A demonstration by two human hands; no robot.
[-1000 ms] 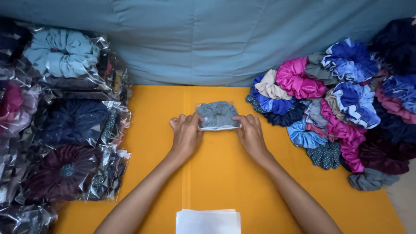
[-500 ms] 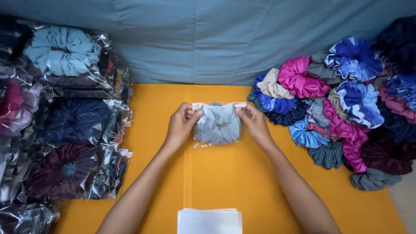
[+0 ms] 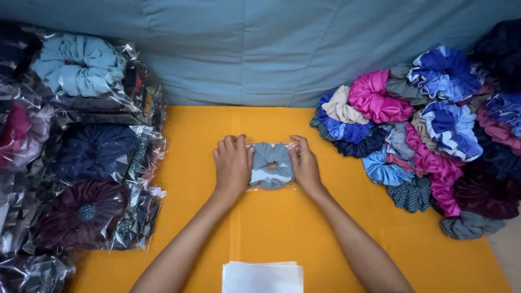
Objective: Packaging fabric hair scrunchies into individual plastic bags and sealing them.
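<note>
Since the earlier frames, both hands have drawn closer together and now press flat along the sides of the bagged grey-blue scrunchie [image 3: 271, 165], which has come down onto the yellow table cover [image 3: 184, 163]; half a second ago the fingers pinched the bag's upper corners with the bag spread wider.

Left hand [image 3: 232, 165]: fingers together, palm down, bearing on the packet's 9 o'clock edge. Right hand [image 3: 305, 165]: same posture on the 3 o'clock edge. Neither hand is closed around the packet; both rest against it, a packet's width apart.

Location: the packet lies at the centre of the cover. At 9 o'clock sits a heap of bagged scrunchies [image 3: 81, 163]. At 3 o'clock lies a pile of loose scrunchies [image 3: 423, 130] in pink, blue, grey and maroon. At 6 o'clock, at the near edge, is a stack of clear bags [image 3: 263, 276].

Risk assessment: uneven side pressure would probably buckle the thin film and let the scrunchie bunch or push toward the open end. Whether the flap is sealed cannot be determined; if it is not, trapped air may reopen it.
</note>
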